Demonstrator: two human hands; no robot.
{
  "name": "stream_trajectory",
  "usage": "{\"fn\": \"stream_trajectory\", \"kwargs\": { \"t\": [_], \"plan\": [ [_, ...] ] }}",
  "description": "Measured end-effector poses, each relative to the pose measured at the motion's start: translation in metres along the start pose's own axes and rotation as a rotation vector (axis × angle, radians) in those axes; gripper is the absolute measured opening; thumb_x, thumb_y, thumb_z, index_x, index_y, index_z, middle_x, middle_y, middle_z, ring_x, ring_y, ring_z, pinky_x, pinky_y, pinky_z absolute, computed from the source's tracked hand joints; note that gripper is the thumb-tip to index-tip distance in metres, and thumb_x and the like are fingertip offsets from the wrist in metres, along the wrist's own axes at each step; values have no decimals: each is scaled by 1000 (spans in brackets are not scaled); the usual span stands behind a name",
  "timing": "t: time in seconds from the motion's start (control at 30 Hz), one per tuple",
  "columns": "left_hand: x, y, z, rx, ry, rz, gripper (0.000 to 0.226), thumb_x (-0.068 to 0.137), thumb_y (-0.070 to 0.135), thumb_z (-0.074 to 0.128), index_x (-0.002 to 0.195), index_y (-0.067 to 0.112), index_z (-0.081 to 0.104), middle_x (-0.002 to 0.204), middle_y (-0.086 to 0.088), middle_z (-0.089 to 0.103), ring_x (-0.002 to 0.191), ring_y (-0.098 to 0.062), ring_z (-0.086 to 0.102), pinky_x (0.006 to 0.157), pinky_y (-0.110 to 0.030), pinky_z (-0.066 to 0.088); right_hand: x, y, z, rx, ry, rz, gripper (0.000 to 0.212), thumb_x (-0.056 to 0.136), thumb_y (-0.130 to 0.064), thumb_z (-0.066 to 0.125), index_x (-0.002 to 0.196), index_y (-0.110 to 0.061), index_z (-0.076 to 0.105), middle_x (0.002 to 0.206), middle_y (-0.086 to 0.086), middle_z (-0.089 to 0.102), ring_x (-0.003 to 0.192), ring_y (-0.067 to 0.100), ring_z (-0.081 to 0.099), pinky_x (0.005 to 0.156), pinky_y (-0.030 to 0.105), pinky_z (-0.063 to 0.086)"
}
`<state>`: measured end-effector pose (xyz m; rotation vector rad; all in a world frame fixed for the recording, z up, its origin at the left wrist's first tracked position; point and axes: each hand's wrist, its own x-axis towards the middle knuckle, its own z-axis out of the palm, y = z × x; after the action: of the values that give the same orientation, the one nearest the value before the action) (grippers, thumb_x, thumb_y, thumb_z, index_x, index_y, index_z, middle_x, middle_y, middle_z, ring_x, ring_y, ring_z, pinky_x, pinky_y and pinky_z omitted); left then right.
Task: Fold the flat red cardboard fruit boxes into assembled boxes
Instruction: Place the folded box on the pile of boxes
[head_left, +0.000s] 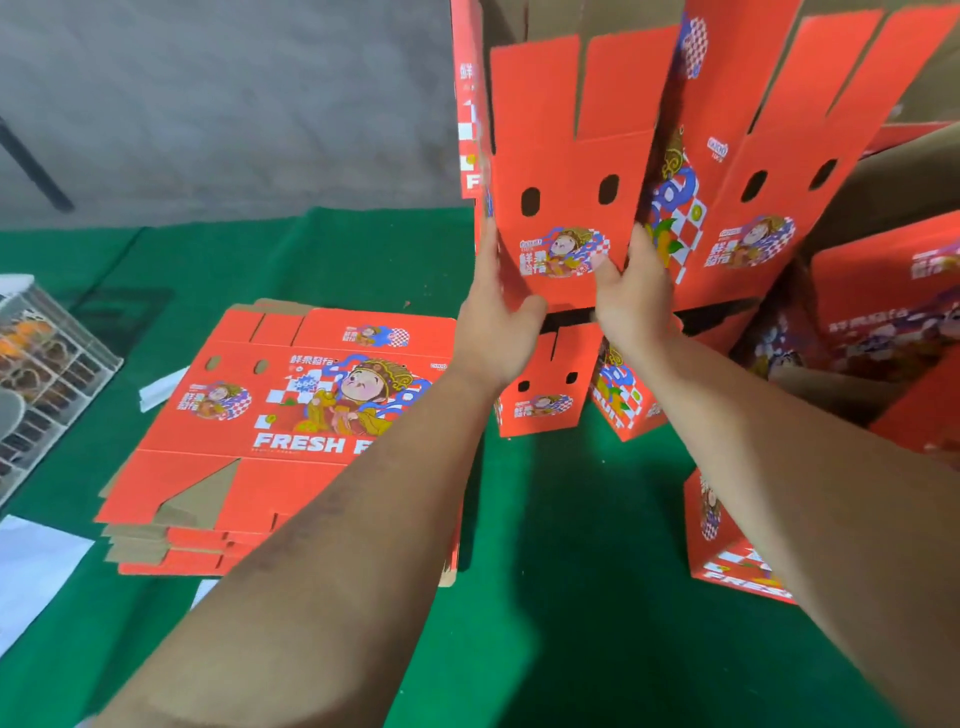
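A folded red fruit box (566, 171) is raised upright above the green table, its top flaps open and pointing up. My left hand (498, 322) holds its lower left edge, fingers flat along the side and thumb under the bottom. My right hand (634, 296) grips its lower right corner, thumb on the printed front. A stack of flat red boxes (270, 415) lies on the table to the left. Another assembled box (545, 389) stands directly under the raised one.
More assembled red boxes are piled at the right (753, 171), (883, 322), and one lies near my right forearm (722, 540). A clear plastic compartment case (47, 364) sits at the left edge. White paper (31, 566) lies at the lower left on the green cloth (561, 597).
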<state>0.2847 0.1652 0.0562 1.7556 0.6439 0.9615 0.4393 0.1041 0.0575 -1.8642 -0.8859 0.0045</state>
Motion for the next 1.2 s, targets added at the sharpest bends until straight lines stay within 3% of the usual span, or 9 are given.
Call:
{"fn": "stream_trajectory", "kwargs": {
  "t": [0.1, 0.2, 0.4, 0.5, 0.73, 0.8, 0.97, 1.07, 1.2],
  "plan": [
    [-15, -19, 6, -129, -59, -68, 92, 91, -11, 55, 164, 25, 12, 156, 22, 43, 127, 5, 57, 110, -39, 49, -1, 7, -10, -4, -81, -29, 48, 101, -9, 58, 149, -9, 49, 143, 8, 61, 134, 25, 56, 114, 43, 42],
    [-26, -29, 6, -154, -1, -118, 95, 93, -10, 57, 162, 37, 12, 154, 22, 46, 117, -18, 67, 104, -57, 52, -6, 9, -8, 12, -141, -79, 52, 100, -5, 56, 151, -9, 47, 147, 8, 60, 138, 26, 54, 117, 45, 40],
    [-30, -36, -13, 168, 244, -6, 96, 83, 1, 61, 165, 26, 18, 140, 25, 52, 130, -9, 51, 114, -44, 38, -19, -3, 19, 146, -278, 6, 50, 100, -12, 57, 149, -18, 49, 139, 1, 66, 130, 24, 61, 113, 41, 44],
    [-29, -37, -12, 51, 97, -15, 93, 85, -11, 56, 165, 21, 20, 152, 1, 49, 144, -18, 43, 120, -50, 35, -29, 9, 23, 65, -204, 48, 56, 98, -15, 64, 150, -14, 44, 140, 7, 63, 128, 29, 58, 100, 22, 37],
    [-34, -53, -3, -13, -79, -185, 84, 83, 1, 50, 160, 23, 23, 144, 30, 50, 136, 6, 47, 113, -53, 45, -27, 29, 10, -450, -330, 295, 56, 91, -45, 58, 139, -27, 38, 105, 7, 46, 124, 39, 40, 107, 45, 33],
    [-32, -51, -4, 20, -170, -220, 89, 81, 5, 49, 162, 29, 20, 153, 20, 46, 139, -3, 49, 113, -54, 46, -28, 32, 4, -436, -433, 460, 73, 88, -51, 59, 150, -36, 23, 122, 12, 40, 127, 41, 39, 108, 44, 34],
    [-19, -31, -6, 296, -114, -216, 75, 82, 29, 54, 156, 32, 40, 148, 0, 57, 140, -23, 47, 119, -47, 32, -36, 17, 10, -237, -124, 333, 93, 88, -40, 65, 162, -29, 11, 157, 7, 30, 142, 38, 30, 119, 47, 24],
    [-24, -28, -4, 322, 51, -176, 69, 88, 18, 63, 154, 24, 43, 145, -8, 52, 140, -25, 39, 119, -42, 27, -55, 1, 19, -107, 45, 325, 99, 84, -33, 71, 163, -26, 13, 157, 5, 25, 144, 35, 25, 118, 46, 21],
    [-35, -28, 0, 223, 132, -123, 48, 85, 14, 56, 132, 20, 63, 116, 9, 63, 121, -26, 49, 108, -46, 42, -80, -15, 26, -30, 94, 254, 92, 79, -25, 72, 157, -23, 24, 153, 8, 29, 137, 35, 31, 114, 47, 26]
  ]
}}
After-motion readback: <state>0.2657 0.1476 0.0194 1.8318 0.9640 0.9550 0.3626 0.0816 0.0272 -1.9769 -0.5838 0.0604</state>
